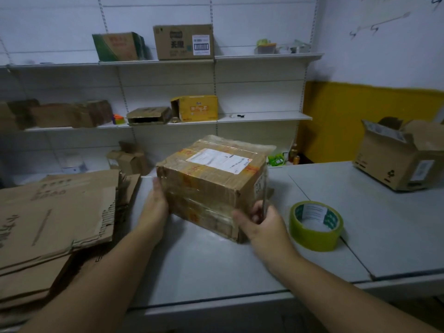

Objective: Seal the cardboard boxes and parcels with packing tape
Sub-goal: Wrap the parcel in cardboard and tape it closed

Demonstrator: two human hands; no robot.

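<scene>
A taped brown cardboard box [211, 179] is pinned between flat left hand [156, 205] and corner-curled right hand [260, 223]; stiff, probably slick, best held at edges.

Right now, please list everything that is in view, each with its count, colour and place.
parcel: one, brown with white label, table centre
tape roll: one, yellow-green, table, right of parcel
flat cartons: a stack, brown, table left
open box: one, brown, table far right
table: one, grey, in front
shelves: white, back wall
green box: one, green and tan, top shelf
printed box: one, brown, top shelf, right of green box
yellow box: one, yellow, middle shelf
left grip: one, flat against parcel's left side
right grip: one, holds parcel's near right corner
</scene>
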